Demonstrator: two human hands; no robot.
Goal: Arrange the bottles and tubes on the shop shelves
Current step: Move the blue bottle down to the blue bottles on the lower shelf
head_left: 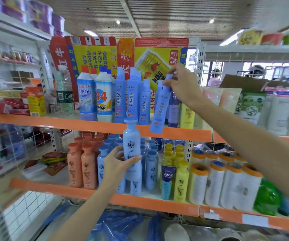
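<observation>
My right hand (182, 84) pinches the cap of a slim blue bottle (160, 108), which hangs tilted in front of the upper orange shelf (88, 123), just right of a row of matching blue bottles (131, 100). My left hand (117, 164) grips a pale blue shampoo bottle (131, 146) around its middle and holds it upright above the lower shelf (140, 200). Behind it stand several blue shampoo bottles (151, 169), with orange bottles (81, 164) to their left and yellow bottles (181, 178) to their right.
Two white cleaner bottles (95, 96) and small boxes (36, 101) fill the upper shelf's left. A Red Bull carton (126, 54) stands behind. White rolls (223, 183) and a green pack (266, 197) sit lower right. Blue wrapped goods (115, 225) lie on the floor. People stand far right.
</observation>
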